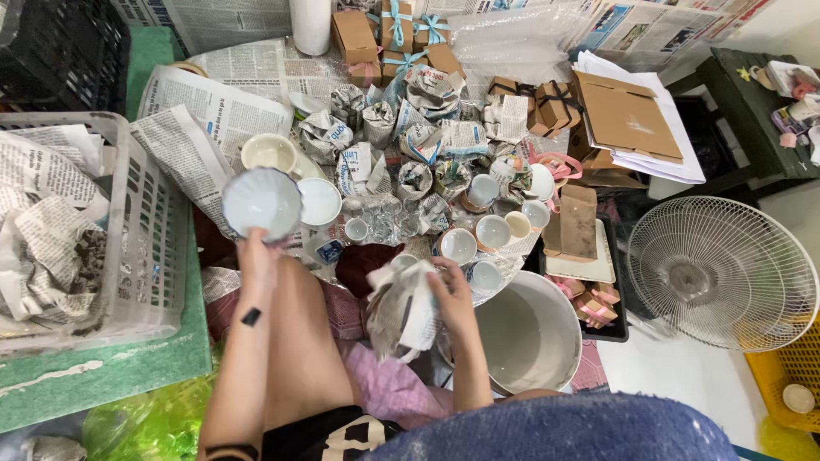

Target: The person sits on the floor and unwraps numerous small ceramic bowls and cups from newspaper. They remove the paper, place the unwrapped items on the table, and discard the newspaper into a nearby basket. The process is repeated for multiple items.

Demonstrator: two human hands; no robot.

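While the left hand (256, 256) grips a white fluted bowl (261, 202) raised above the floor, right hand (451, 294) clasping crumpled newspaper wrapping (401, 309), small cups (478, 239) beyond, large basin (530, 333) just beside.

You are sitting on the floor of a small packing workspace for ceramic ware, likely a home workshop. Around the big white basin (530, 333) lie small white cups (493, 230), and beyond them newspaper-wrapped bundles (427, 141). Farther back from the basin stand ribboned brown gift boxes (397, 34). Right of it sits a floor fan (722, 273), and far left a plastic basket (145, 248) of crumpled paper.
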